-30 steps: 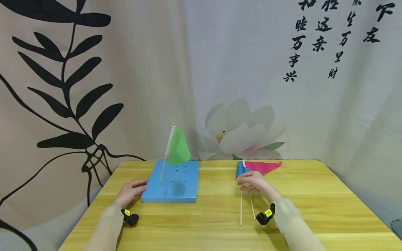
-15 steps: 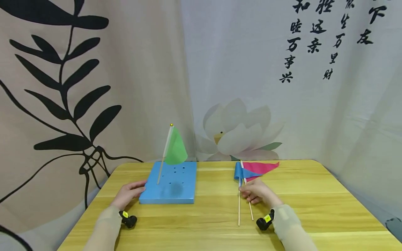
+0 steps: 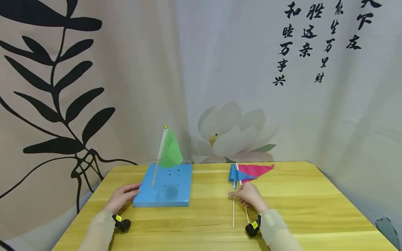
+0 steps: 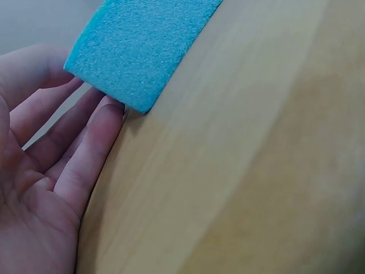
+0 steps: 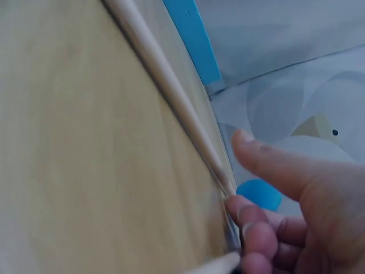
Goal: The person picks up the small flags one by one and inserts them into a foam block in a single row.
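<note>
A blue foam block (image 3: 176, 200) with small holes lies left of centre on the table. Upright in it, leaning slightly, stands a green flag (image 3: 171, 150) with a gold tip. My left hand (image 3: 120, 198) touches the block's left side, its fingers (image 4: 91, 148) along the corner in the left wrist view. To the right lie a blue pennant (image 3: 243, 175) and a pink pennant (image 3: 260, 169), overlapping, sticks towards me. My right hand (image 3: 249, 196) is over the sticks; in the right wrist view its fingertips meet one wooden stick (image 5: 165, 85), the thumb (image 5: 274, 162) standing apart.
The wooden table (image 3: 314, 216) has rounded far corners. Directly behind it hangs a curtain (image 3: 150, 87) printed with dark leaves, a lotus and writing. A black camera is strapped at each wrist.
My right hand has slid from the blue pennant's cloth down to the sticks, uncovering both pennants. The left hand stays at the block. The head view has shifted a little to the right.
</note>
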The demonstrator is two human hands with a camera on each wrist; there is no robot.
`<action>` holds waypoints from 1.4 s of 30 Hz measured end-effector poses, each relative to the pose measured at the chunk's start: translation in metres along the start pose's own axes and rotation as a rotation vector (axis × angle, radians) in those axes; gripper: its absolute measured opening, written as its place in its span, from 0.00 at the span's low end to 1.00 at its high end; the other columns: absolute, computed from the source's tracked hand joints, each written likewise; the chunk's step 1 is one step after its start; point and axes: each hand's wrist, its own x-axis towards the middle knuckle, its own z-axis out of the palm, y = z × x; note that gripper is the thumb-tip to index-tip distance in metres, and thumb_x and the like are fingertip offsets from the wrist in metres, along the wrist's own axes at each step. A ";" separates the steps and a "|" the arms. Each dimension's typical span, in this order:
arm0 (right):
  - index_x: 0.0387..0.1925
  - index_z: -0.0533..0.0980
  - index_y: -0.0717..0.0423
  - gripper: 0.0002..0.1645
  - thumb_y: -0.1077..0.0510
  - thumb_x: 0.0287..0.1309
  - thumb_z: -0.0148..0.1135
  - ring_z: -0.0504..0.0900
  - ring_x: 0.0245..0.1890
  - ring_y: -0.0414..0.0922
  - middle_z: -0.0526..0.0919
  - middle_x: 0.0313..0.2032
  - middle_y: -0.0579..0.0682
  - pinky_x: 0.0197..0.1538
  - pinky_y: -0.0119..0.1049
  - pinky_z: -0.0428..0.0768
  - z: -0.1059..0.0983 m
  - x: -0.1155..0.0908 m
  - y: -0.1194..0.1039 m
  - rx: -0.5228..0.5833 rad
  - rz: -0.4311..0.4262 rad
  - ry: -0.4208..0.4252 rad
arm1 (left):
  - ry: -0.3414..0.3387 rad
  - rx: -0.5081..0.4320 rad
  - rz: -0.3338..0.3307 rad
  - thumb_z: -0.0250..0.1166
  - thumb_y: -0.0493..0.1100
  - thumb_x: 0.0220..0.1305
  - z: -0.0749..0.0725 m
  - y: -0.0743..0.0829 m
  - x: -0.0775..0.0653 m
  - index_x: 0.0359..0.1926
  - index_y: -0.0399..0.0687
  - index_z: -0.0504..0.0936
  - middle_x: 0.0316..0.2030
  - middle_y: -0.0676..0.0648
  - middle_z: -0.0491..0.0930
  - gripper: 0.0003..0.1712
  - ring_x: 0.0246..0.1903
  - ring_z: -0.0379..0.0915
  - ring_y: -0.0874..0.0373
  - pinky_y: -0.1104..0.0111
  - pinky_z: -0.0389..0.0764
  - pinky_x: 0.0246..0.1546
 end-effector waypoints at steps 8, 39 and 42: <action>0.05 0.64 0.48 0.31 0.51 0.40 0.80 0.61 0.05 0.37 0.62 0.05 0.40 0.10 0.26 0.61 0.008 -0.003 0.001 -0.031 -0.035 -0.005 | 0.008 -0.002 -0.071 0.64 0.54 0.65 -0.001 -0.009 -0.003 0.67 0.40 0.70 0.64 0.38 0.69 0.35 0.55 0.74 0.53 0.58 0.76 0.53; 0.23 0.77 0.62 0.07 0.60 0.49 0.63 0.77 0.14 0.41 0.81 0.19 0.52 0.18 0.35 0.79 -0.018 0.000 0.003 0.261 0.094 -0.124 | 0.016 -0.039 -0.066 0.66 0.53 0.64 0.002 0.000 0.004 0.67 0.38 0.70 0.64 0.37 0.69 0.36 0.47 0.75 0.67 0.70 0.79 0.45; 0.29 0.78 0.67 0.09 0.61 0.52 0.60 0.80 0.16 0.42 0.84 0.22 0.54 0.20 0.34 0.80 -0.021 0.004 0.008 0.352 0.094 -0.179 | 0.016 -0.042 -0.064 0.66 0.53 0.64 0.002 0.000 0.005 0.66 0.37 0.70 0.64 0.37 0.69 0.36 0.47 0.75 0.68 0.71 0.78 0.45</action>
